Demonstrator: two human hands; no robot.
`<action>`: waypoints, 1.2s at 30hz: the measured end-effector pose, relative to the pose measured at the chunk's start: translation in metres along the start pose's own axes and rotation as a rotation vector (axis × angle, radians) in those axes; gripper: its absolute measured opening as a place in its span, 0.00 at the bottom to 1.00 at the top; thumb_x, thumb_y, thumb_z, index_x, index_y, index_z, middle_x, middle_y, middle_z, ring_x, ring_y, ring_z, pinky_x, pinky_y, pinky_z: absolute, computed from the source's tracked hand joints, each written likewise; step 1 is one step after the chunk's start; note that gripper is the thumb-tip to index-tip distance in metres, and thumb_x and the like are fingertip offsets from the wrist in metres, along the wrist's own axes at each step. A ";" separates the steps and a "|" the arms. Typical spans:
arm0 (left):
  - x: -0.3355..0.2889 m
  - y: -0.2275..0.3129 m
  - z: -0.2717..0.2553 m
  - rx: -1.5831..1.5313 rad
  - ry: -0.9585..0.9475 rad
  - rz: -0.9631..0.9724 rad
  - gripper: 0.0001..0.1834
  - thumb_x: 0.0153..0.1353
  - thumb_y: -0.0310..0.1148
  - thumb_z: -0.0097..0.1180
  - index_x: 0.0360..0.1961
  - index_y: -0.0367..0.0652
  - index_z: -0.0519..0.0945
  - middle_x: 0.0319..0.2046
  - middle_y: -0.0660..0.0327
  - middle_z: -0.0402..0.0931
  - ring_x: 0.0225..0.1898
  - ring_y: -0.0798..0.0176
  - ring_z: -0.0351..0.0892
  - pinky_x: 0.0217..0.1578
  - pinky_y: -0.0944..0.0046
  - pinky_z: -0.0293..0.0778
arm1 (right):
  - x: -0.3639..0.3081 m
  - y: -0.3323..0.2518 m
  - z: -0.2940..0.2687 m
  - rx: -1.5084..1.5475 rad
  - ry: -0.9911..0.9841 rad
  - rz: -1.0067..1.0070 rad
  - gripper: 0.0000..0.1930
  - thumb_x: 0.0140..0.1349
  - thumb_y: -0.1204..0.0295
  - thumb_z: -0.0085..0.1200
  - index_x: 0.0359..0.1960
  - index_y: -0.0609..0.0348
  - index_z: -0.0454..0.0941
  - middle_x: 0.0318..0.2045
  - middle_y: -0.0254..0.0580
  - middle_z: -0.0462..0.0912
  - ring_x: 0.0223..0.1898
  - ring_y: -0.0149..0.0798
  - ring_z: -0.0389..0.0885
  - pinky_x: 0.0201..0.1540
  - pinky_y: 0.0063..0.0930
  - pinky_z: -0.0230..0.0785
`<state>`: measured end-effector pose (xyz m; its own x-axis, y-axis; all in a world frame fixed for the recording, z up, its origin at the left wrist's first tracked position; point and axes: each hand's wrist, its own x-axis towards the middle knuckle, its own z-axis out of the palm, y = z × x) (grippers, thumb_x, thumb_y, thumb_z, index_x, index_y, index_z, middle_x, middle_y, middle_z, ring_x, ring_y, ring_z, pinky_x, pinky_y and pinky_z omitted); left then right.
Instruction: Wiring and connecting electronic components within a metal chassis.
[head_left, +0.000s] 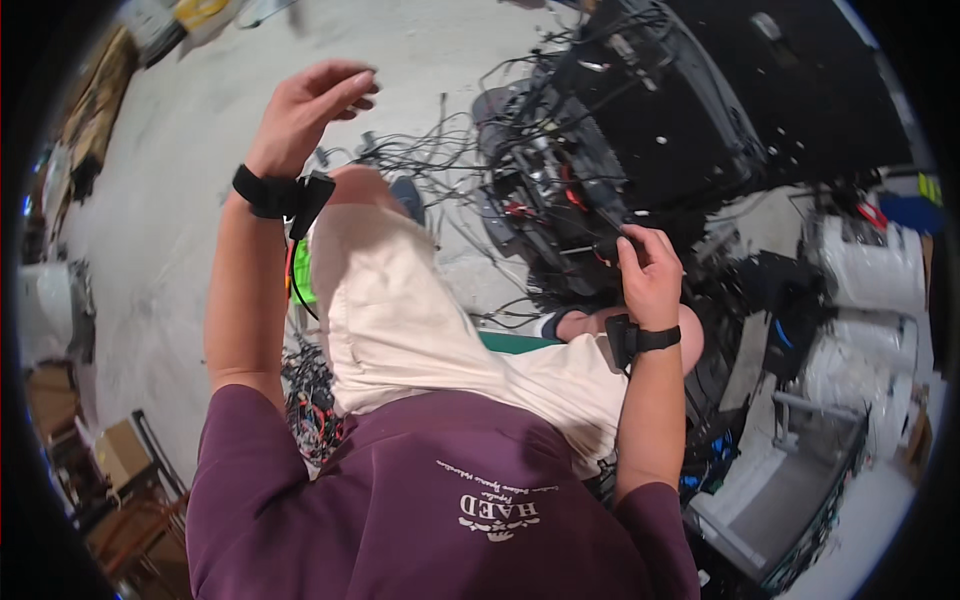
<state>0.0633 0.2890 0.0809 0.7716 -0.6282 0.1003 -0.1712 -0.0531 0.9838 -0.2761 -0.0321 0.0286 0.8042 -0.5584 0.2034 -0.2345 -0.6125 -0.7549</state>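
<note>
My left hand point(322, 98) is raised above the concrete floor, left of the cables, its fingers loosely bent and nothing visible in them. My right hand point(652, 275) pinches a thin black cable point(608, 222) between thumb and fingertips; a dark piece beside the fingertips is too unclear to name. The cable lies against a jumbled heap of dark plastic housings and wiring point(550, 170), with red wires point(573, 190) showing in the middle. Loose black cables point(430, 148) spread out from the heap toward my left knee. Each wrist wears a black strap with a small device.
A large black panel point(800, 90) stands behind the heap at far right. Plastic-wrapped white bundles point(865, 265) and a grey bin point(785, 500) lie to the right. A tangle of cables point(312, 405) and a green object point(303, 270) are beside my left leg. Cardboard boxes point(125, 452) stand at lower left.
</note>
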 end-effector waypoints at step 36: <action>-0.099 -0.176 0.288 0.627 -1.595 -0.098 0.29 0.55 0.52 0.68 0.51 0.41 0.87 0.47 0.47 0.86 0.53 0.45 0.85 0.55 0.50 0.78 | 0.093 -0.107 -0.035 -0.130 -0.414 -0.356 0.15 0.55 0.78 0.69 0.44 0.64 0.81 0.34 0.45 0.83 0.35 0.39 0.84 0.39 0.28 0.76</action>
<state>-0.1592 0.1371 -0.1447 -0.4664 -0.6764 -0.5701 -0.6594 -0.1637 0.7338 -0.1951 -0.0380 0.1502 0.9872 -0.0544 0.1497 0.0462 -0.8017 -0.5959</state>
